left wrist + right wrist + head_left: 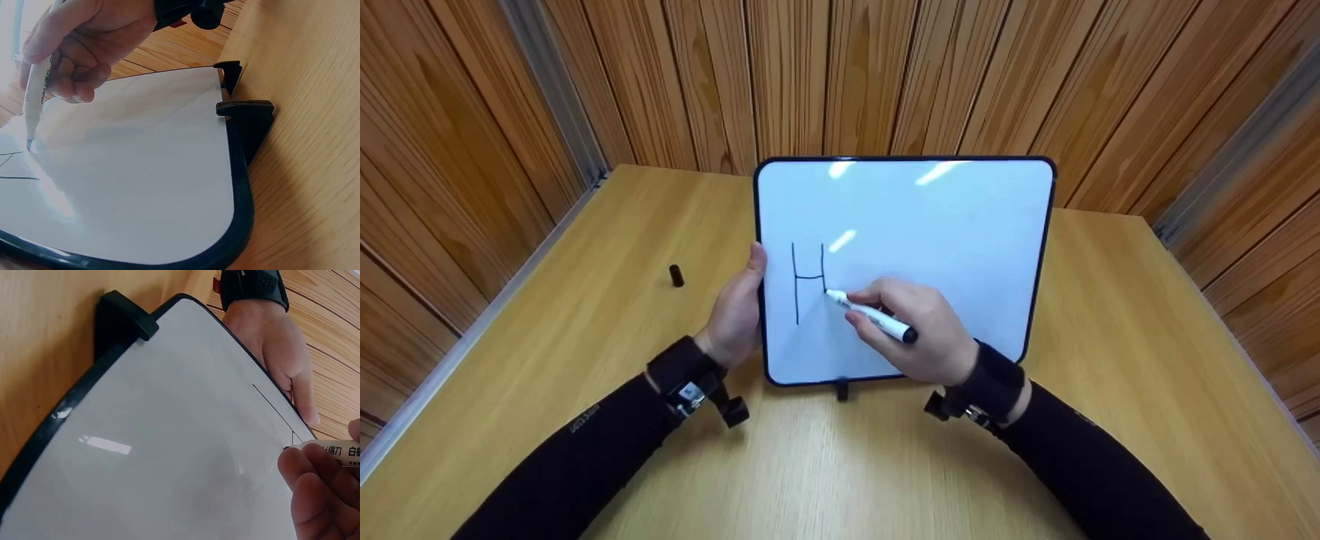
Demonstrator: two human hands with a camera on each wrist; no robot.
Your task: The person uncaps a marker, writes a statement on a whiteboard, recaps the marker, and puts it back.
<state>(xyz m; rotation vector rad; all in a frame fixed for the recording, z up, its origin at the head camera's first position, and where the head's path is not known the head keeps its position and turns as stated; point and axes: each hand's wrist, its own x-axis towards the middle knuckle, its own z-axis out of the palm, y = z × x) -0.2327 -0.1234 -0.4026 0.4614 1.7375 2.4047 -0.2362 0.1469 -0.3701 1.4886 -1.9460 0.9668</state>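
Observation:
A whiteboard (pixel 930 232) with a black frame stands tilted back on the table, its lower edge in black stand clips (pixel 247 109). Along its left edge, my left hand (pixel 737 311) grips the frame, thumb at the edge and the other fingers hidden behind. My right hand (pixel 922 326) pinches a white whiteboard marker (pixel 881 321) with a black end. The marker's tip touches the board at the lower end of the right stroke of a black letter H (pixel 809 277). That right stroke is shorter than the left one. Printed characters show on the marker's barrel in the right wrist view.
A black marker cap (pixel 676 276) lies on the wooden table (pixel 840 465), left of the board. Wood-panelled walls (pixel 787 82) rise behind and at both sides. Black straps with small cameras (pixel 733 411) sit on both wrists.

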